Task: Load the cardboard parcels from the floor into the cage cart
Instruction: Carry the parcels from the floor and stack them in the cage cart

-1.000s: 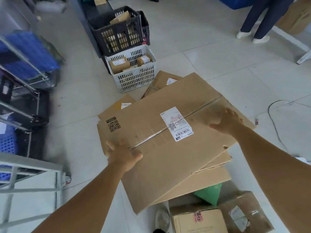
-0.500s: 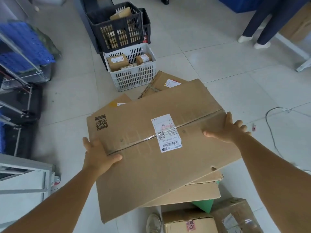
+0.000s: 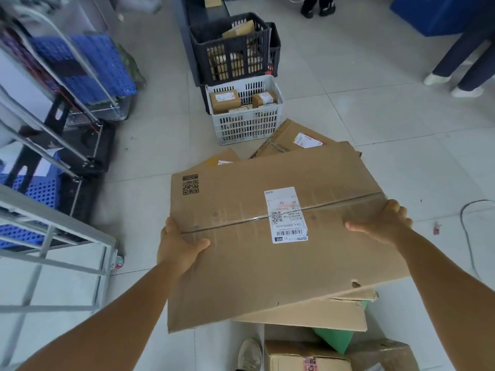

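Both hands are gripping 1 flat cardboard parcel [image 3: 267, 236] above the floor pile: the left hand [image 3: 178, 246] is pinching its left edge, the right hand [image 3: 383, 222] is clasping the right edge. It could be sagging or slipping, being wide and thin. Its long axis is running left-right, label up; the cage cart [image 3: 53, 236] is standing to the left.

The flat parcel [image 3: 281, 236] hides most of the cardboard [image 3: 308, 314] beneath it. The cage cart [image 3: 53, 250] runs off the left edge; the shelving [image 3: 67, 62] there is blurred.
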{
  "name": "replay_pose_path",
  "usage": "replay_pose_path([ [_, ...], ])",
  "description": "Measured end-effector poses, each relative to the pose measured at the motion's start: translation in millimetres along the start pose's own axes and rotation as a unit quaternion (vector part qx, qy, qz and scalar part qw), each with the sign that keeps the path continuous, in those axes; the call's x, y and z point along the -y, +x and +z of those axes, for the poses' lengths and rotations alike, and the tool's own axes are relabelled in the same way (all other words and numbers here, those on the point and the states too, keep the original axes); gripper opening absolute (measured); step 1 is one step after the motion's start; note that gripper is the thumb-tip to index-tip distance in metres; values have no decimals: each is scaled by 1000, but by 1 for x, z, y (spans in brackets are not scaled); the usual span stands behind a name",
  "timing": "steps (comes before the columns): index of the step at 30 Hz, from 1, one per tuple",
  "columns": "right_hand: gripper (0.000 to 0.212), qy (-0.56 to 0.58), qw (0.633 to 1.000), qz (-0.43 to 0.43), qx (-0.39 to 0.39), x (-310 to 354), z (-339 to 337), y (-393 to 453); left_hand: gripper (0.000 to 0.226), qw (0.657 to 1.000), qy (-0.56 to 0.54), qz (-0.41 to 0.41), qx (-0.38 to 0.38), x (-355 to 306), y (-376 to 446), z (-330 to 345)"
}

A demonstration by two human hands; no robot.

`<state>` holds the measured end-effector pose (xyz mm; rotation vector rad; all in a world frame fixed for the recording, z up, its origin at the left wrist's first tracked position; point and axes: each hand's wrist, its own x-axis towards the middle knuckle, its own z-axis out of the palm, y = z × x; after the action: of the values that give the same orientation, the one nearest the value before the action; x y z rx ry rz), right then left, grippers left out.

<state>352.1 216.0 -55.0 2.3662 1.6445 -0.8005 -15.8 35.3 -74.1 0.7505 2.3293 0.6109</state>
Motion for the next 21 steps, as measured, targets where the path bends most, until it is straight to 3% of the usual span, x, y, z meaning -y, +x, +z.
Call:
replay_pose_path([
  [10, 122, 34, 997, -55, -33, 76, -12, -51, 74, 994, -72, 11, -79, 18, -3, -86],
  [21, 131, 108, 972, -204, -46, 209, -11, -173, 86, 964, -122, 43, -234, 75, -27, -264],
])
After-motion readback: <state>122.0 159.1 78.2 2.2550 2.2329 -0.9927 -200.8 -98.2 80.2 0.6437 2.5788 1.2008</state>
